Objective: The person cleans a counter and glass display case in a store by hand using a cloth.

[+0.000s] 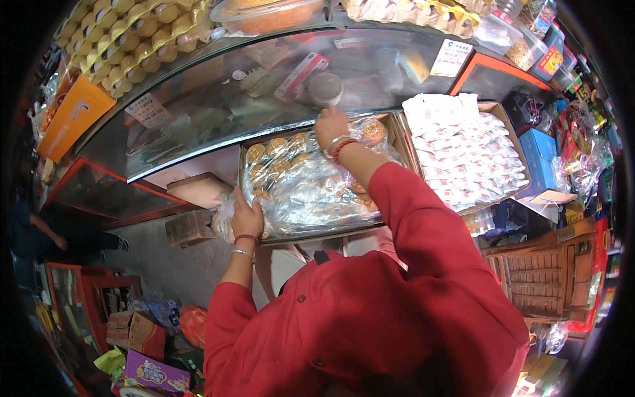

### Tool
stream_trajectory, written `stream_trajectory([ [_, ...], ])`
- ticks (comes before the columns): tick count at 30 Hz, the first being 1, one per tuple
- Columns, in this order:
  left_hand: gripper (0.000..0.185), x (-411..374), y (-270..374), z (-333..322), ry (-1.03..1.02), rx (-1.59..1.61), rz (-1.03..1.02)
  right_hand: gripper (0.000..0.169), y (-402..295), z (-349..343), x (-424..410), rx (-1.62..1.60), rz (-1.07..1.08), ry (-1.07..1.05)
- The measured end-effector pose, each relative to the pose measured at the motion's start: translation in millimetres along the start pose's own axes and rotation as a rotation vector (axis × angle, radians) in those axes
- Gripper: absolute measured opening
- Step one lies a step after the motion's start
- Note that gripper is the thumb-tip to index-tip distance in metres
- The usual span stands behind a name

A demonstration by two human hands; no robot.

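Observation:
A shallow cardboard box (317,234) of round golden pastries, which look like mooncakes (278,147), lies in front of me. Crinkled clear plastic (302,196) covers most of them and spills over the left side. At the box's near left corner, my left hand (248,217) grips the plastic against the edge, thumb apart from the fingers. My right hand (331,129) reaches to the far edge with its fingers curled on the plastic; the fingertips are partly hidden. Just right of that hand, one pastry (374,131) shows through the plastic.
Beyond the box runs a glass display counter (208,109) with a jar (325,89) behind the glass. Egg trays (139,39) stand on top. A carton of white packets (461,154) adjoins on the right. Nearby are a wooden chair (540,273) and, far left, another person (34,231).

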State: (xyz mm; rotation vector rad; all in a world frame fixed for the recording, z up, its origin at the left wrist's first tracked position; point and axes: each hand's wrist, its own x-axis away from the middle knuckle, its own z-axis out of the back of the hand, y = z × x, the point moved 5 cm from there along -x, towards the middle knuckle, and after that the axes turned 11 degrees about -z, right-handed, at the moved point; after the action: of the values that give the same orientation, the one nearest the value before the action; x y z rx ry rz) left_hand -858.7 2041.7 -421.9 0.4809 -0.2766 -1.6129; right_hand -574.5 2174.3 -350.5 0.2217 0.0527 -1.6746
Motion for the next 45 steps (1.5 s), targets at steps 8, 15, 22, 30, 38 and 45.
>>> stream_trajectory([
  [8,0.066,1.7,-11.1,-0.8,0.048,0.024,-0.049,0.021,46.9,-4.1,-11.0,-0.129,0.038,-0.070],
  [15,0.066,0.8,-6.1,1.8,0.036,0.023,-0.043,0.027,149.0,5.3,-15.1,-0.037,-0.343,-0.072],
  [22,0.067,1.8,-4.9,0.7,0.080,0.027,-0.063,0.026,98.0,8.3,-12.5,0.009,-0.338,-0.204],
  [30,0.070,1.4,-0.3,2.7,0.016,0.028,-0.008,0.023,-14.3,0.1,-11.0,-0.179,-0.075,-0.117],
  [38,0.069,2.2,-6.1,5.3,0.047,0.027,-0.016,0.020,-40.6,12.6,-6.9,-0.237,0.176,-0.062],
  [45,0.069,7.2,-8.4,9.0,0.073,0.029,-0.011,0.027,93.5,8.0,-18.4,-0.072,-0.140,-0.186],
])
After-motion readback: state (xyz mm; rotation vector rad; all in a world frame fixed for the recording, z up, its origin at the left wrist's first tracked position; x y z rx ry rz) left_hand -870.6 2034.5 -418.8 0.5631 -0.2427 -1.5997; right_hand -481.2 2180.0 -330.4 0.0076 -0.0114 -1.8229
